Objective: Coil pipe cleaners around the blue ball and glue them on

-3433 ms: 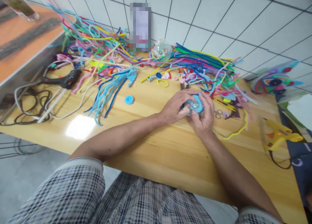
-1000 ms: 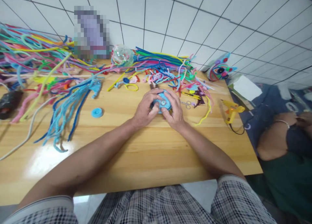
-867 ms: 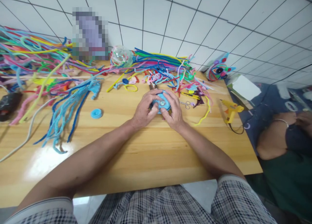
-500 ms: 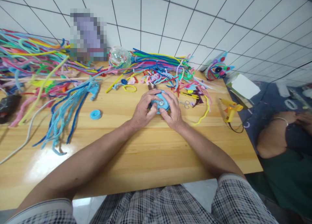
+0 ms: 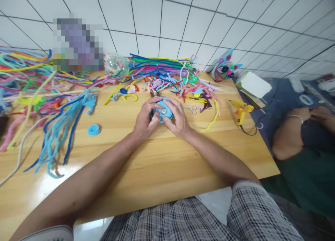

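Between my hands, over the wooden table, is a round light-blue coiled piece with a small clear shiny centre. My left hand grips its left side, thumb near the centre. On the right side, my right hand curls its fingers over the top edge, with the thumb at the lower edge. A smaller blue coil lies flat to the left. Small scissors rest just right of my right hand. What lies under the held piece is hidden.
Blue fuzzy stems and a colourful pile spread left. More stems line the back beside a clear ball. A yellow glue gun, a decorated mask and a white box stand right. Another person's arm is at far right.
The view has shifted, so the table items appear further left. Both hands keep their hold on the blue coiled piece, with little visible change in the fingers.
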